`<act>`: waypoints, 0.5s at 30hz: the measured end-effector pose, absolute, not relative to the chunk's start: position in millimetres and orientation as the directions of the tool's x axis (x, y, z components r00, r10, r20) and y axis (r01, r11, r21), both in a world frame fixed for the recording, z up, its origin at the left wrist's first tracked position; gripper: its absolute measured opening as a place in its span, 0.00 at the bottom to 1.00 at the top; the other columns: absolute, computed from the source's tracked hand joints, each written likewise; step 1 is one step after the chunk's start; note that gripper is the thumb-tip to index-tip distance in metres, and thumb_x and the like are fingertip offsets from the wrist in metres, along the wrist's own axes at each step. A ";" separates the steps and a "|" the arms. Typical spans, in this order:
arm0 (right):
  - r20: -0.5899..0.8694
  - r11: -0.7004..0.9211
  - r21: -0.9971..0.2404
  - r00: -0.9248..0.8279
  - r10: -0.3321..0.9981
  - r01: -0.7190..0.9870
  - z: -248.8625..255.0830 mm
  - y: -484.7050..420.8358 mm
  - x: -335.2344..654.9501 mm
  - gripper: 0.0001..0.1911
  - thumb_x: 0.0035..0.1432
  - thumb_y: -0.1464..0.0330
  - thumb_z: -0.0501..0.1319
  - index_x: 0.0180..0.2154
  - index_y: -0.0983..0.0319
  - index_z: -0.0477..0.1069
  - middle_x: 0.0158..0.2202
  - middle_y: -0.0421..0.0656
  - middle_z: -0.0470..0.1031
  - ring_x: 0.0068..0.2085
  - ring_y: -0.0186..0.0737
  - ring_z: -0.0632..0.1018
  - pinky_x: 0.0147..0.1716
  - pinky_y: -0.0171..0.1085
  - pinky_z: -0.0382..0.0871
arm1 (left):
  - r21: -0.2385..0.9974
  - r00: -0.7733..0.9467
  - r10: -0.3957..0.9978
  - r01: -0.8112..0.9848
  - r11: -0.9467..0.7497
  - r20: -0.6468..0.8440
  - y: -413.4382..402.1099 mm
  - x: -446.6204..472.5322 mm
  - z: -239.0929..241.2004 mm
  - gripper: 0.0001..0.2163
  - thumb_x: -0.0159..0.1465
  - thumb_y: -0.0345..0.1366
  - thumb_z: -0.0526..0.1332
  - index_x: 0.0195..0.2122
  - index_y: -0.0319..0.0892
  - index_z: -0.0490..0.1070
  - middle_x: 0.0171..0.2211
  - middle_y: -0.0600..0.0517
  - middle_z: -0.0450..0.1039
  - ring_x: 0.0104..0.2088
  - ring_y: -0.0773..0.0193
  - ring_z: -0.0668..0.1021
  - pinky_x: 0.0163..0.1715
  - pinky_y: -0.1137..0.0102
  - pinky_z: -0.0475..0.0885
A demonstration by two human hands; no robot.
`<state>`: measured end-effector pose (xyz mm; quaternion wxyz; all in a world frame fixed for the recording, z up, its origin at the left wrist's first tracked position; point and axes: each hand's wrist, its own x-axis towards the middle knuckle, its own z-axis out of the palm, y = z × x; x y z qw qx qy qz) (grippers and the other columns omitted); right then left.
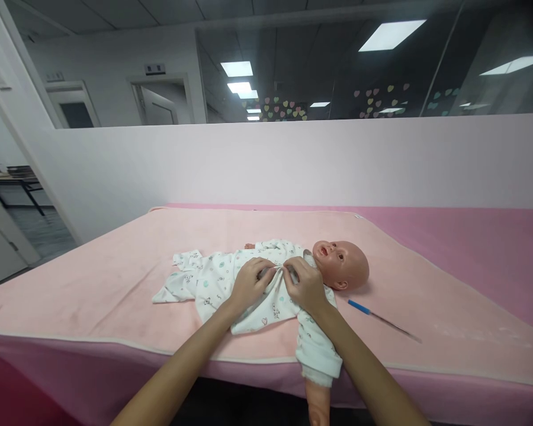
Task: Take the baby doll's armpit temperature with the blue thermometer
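A baby doll (346,263) lies on its back across the bed, its head to the right and one arm hanging over the near edge. It wears a white printed romper (217,278) whose leg ends lie flat at the left. Over the doll's chest, my left hand (253,281) pinches the romper's fabric. Close beside it, my right hand (305,283) pinches the same cloth nearer the collar, and the fabric is drawn up in folds between the two. My fingers hide any fastener there.
A thin metal rod with a blue handle (359,306) lies right of the doll. Under everything is a peach blanket (93,296) on a pink sheet (471,248). Behind the bed rises a white wall (293,165) with a window above it.
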<state>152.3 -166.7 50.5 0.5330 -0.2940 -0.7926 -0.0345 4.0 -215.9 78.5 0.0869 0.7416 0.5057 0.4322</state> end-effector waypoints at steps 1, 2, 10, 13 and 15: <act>0.864 0.822 -0.261 -0.257 0.433 0.506 51.0 -166.8 152.7 0.05 0.54 0.72 0.51 0.30 0.61 0.64 0.27 0.41 0.69 0.28 0.35 0.70 0.27 0.32 0.60 | 0.564 0.107 0.823 0.678 -0.471 0.558 -215.5 3.8 77.9 0.12 0.62 0.38 0.50 0.34 0.43 0.72 0.34 0.51 0.73 0.37 0.63 0.72 0.39 0.68 0.65; 0.863 0.818 -0.263 -0.254 0.437 0.512 51.4 -166.9 153.1 0.04 0.53 0.73 0.52 0.29 0.61 0.64 0.27 0.41 0.69 0.28 0.35 0.70 0.27 0.32 0.60 | 0.562 0.098 0.819 0.681 -0.469 0.565 -214.9 3.4 77.0 0.11 0.62 0.37 0.50 0.34 0.43 0.72 0.34 0.51 0.73 0.37 0.63 0.72 0.39 0.68 0.65; 0.851 0.786 -0.313 -0.210 0.481 0.534 51.7 -167.6 153.4 0.04 0.53 0.71 0.51 0.28 0.61 0.62 0.24 0.39 0.66 0.23 0.32 0.66 0.23 0.31 0.57 | 0.532 0.109 0.803 0.695 -0.483 0.586 -213.3 0.1 71.3 0.11 0.58 0.29 0.51 0.34 0.44 0.73 0.35 0.52 0.72 0.38 0.63 0.71 0.40 0.68 0.66; 0.859 0.773 -0.289 -0.204 0.471 0.565 50.5 -165.9 151.9 0.04 0.53 0.71 0.52 0.28 0.61 0.64 0.24 0.40 0.68 0.25 0.33 0.68 0.23 0.31 0.57 | 0.531 0.106 0.813 0.707 -0.467 0.573 -215.8 2.2 73.8 0.10 0.58 0.30 0.51 0.33 0.43 0.72 0.34 0.52 0.72 0.38 0.63 0.71 0.40 0.67 0.66; 0.865 0.769 -0.268 -0.207 0.457 0.580 49.6 -164.5 151.1 0.05 0.53 0.71 0.52 0.27 0.61 0.65 0.24 0.40 0.69 0.25 0.34 0.69 0.23 0.32 0.57 | 0.526 0.089 0.820 0.727 -0.442 0.566 -217.0 4.6 75.4 0.08 0.59 0.35 0.52 0.35 0.43 0.70 0.34 0.52 0.71 0.37 0.63 0.71 0.39 0.67 0.65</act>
